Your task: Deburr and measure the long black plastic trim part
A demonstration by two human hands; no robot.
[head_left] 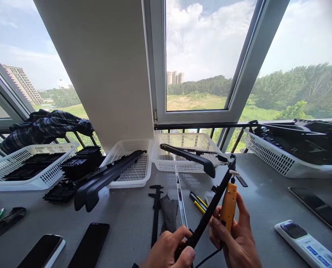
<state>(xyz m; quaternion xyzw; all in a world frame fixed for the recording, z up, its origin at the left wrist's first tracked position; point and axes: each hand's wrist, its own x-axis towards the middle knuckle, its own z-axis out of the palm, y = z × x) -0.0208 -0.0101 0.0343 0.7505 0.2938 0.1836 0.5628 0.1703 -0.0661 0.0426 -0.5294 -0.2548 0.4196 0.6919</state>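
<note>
My left hand point(173, 247), at the bottom centre, is closed round the lower end of a long black plastic part point(207, 216), which slants up to the right. To its right my right hand point(235, 234) grips an orange handheld tool point(229, 206) with a cable at its base. The tool's pale tip point(234, 173) is by the upper end of the black part; whether they touch is unclear. Left of the hands lie a black caliper point(156, 212), a dark grey cloth point(169, 214) and a metal strip point(179, 197). A yellow cutter point(198, 203) lies just behind them.
White baskets point(129, 182) line the table's back, some with long black parts point(110, 178) across their rims. A full basket point(280, 163) stands at right. Phones point(89, 245) lie at left, another phone point(319, 208) and a white device point(308, 242) at right.
</note>
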